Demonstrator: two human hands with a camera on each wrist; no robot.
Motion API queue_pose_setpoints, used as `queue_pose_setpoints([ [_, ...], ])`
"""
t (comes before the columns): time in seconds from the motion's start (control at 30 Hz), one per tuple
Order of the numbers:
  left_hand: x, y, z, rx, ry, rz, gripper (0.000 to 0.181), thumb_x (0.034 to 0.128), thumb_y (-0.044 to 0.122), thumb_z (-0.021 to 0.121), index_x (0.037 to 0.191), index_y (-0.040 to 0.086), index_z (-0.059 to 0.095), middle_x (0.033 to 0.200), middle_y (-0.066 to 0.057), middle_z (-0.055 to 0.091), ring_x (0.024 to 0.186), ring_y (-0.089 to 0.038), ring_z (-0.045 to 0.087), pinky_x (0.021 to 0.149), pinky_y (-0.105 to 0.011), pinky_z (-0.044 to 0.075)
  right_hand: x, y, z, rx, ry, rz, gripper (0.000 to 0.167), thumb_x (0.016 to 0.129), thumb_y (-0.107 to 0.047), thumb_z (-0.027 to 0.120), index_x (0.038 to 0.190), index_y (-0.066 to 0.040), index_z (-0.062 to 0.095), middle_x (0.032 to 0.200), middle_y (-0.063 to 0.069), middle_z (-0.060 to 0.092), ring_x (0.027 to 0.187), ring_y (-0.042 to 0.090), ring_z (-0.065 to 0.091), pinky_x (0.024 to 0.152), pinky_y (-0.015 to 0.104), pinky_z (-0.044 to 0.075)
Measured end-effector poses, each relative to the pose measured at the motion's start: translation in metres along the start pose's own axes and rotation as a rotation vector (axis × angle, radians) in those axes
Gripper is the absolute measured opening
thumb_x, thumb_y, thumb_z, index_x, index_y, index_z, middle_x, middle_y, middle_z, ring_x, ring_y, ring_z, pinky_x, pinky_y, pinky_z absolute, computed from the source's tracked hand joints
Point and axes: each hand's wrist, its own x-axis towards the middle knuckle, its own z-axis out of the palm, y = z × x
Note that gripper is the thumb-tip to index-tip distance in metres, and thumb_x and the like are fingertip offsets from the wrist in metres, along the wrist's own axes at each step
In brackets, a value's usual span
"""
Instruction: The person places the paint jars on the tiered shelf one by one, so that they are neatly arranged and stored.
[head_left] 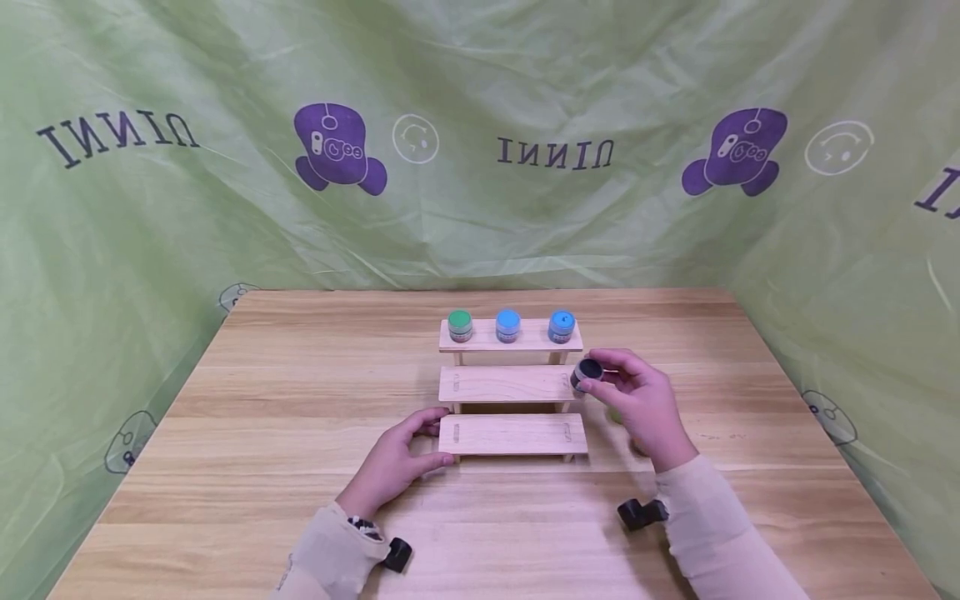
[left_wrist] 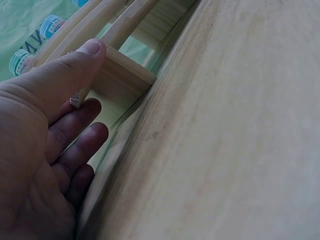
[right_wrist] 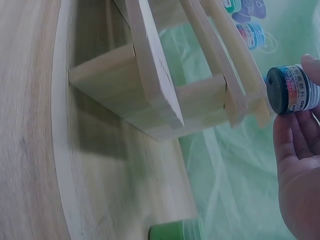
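1 labelled jar, pinched in the right hand; left hand grips rack; mirrored "UINNI" on curtain.

Tabletop: tan wood, browner grain streaks. Three-tier stand: pale wood. Top shelf, left end to right end: green lid, light blue lid, deeper blue lid. Labelled jar by middle shelf's right edge: near-black lid. Backdrop: light green, purple prints.

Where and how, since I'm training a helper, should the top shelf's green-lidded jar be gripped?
Probably pinch the green-lidded jar by its round sides, from above left: it stands upright on the top shelf, lid uncovered, the middle jar to its right.
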Motion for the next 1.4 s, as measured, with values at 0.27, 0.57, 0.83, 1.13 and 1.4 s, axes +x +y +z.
queue_pose_setpoints([
  [0.27,0.0,0.0,0.0,0.002,-0.004,0.001,0.064,0.0751,0.029,0.09,0.133,0.021,0.063,0.105,0.006,0.068,0.108,-0.017,0.061,0.103,-0.048,0.041,0.002,-0.002,0.012,-0.026,-0.036,-0.027,0.042,0.081,0.003,0.081,0.12,0.006,0.066,0.118,0.017,0.064,0.099,0.013,0.067,0.087,0.023,0.055],
  [0.57,0.0,0.0,0.0,-0.001,-0.002,0.005,0.064,0.0751,0.028,0.09,0.132,0.02,0.063,0.105,0.005,0.068,0.108,-0.017,0.062,0.104,-0.048,0.041,0.002,-0.004,0.023,-0.027,-0.076,-0.026,0.043,0.082,0.003,0.08,0.123,0.007,0.065,0.121,0.022,0.063,0.099,0.014,0.065,0.088,0.022,0.054],
  [0.83,0.0,0.001,0.0,0.002,0.0,0.011,0.063,0.0759,0.029,0.089,0.133,0.019,0.063,0.105,0.006,0.068,0.107,-0.017,0.061,0.103,-0.048,0.042,0.004,-0.007,0.031,-0.056,-0.077,0.006,0.04,0.082,-0.002,0.082,0.12,0.001,0.068,0.12,0.018,0.065,0.096,0.017,0.065,0.083,0.021,0.055],
  [1.13,-0.001,0.003,0.0,-0.011,-0.006,-0.002,0.064,0.0752,0.027,0.09,0.133,0.02,0.063,0.105,0.005,0.068,0.107,-0.017,0.062,0.104,-0.047,0.041,0.006,-0.01,0.041,-0.095,-0.097,0.045,0.042,0.082,-0.01,0.084,0.121,-0.003,0.069,0.115,0.014,0.067,0.096,0.021,0.065,0.081,0.021,0.055],
  [1.4,-0.001,0.002,0.0,-0.002,-0.006,-0.006,0.064,0.0755,0.028,0.09,0.133,0.02,0.063,0.106,0.005,0.068,0.108,-0.017,0.061,0.104,-0.048,0.041,0.008,-0.012,0.048,-0.17,-0.104,0.072,0.044,0.08,-0.019,0.087,0.12,-0.009,0.071,0.114,0.009,0.067,0.097,0.026,0.064,0.081,0.021,0.054],
])
